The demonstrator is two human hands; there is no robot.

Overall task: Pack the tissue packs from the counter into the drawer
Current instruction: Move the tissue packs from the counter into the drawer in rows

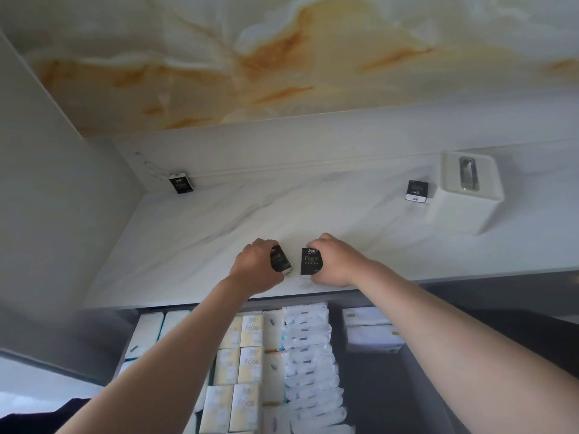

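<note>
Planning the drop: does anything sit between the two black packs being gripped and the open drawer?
Nothing visible does. The left hand grips the left black tissue pack, the right hand the right black tissue pack, at the counter edge; the drawer lies open below.

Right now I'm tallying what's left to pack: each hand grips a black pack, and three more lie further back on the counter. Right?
No: the head view shows two more, not three: the left corner pack and the right pack beside the white tissue box. The rest holds.

Reaching far, forearms bare; gripping left tissue pack [281,261] in left hand [255,267], right tissue pack [311,261] in right hand [336,261], fingers curled.
</note>
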